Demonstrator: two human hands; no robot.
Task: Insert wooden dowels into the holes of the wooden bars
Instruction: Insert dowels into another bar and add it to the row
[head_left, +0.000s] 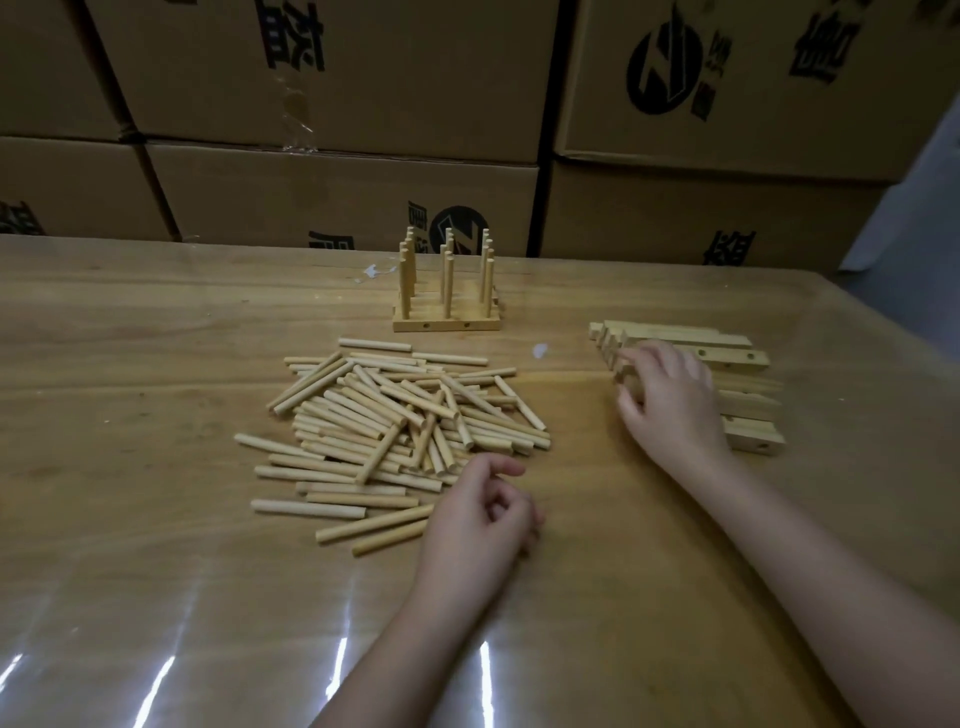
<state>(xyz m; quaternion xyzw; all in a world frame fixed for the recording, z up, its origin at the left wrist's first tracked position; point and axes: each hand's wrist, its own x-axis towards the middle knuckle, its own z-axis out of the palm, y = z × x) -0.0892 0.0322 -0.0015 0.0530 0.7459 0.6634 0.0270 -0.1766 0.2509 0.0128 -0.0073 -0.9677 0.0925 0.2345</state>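
Wooden dowels (395, 415), pale, smooth, round sticks of equal length, lie in a loose criss-crossed heap on the middle of the tabletop (156, 571), a glossy varnished wood surface streaked with light reflections at its near edge. At the heap's near right corner the left hand (478, 525) rests on the tabletop, wrist bent, its grip loosely curled and holding nothing, just beside the nearest dowels. Farther right, the right hand (670, 395) reaches out on a straight forearm and lies palm down over the left ends of the wooden bars (748, 358), its fingers curved down over them; blur hides whether its grip pinches a bar. The bars are square-edged, light-coloured blocks laid side by side in a row, with small round holes in their side faces. Beyond the heap stands a set of filled bars (447, 325) with three rows of upright dowels. Brown cardboard boxes (363, 78) with black print are stacked behind the tabletop.
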